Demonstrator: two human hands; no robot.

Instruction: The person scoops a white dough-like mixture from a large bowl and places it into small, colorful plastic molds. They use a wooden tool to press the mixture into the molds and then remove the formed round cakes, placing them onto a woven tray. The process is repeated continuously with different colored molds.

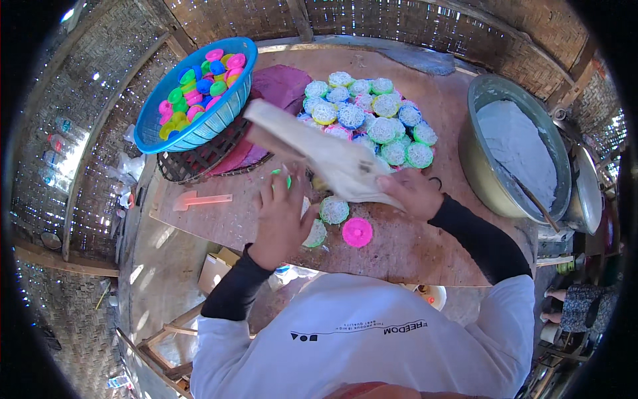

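Observation:
My right hand [417, 193], at the right of the table's near part, is closed on one end of a long, pale, dusty piece [339, 159]. It slants up to the left and is smeared by motion, so I cannot tell whether it is cloth or wood. My left hand [280, 216] is open, its fingers stretched out over a bright green cup [282, 177] that they partly hide. Between my hands lie a green cup topped with white strands [334, 210], a second such cup [315, 234] and a pink scalloped cup [357, 232].
Several strand-topped cups [382, 130] are piled at the table's far middle. A blue basket [222, 110] of colourful cups stands far left, above a dark woven tray [183, 165]. An orange plastic tool [201, 199] lies left. At right, a large basin [475, 166] holds white powder and a stick.

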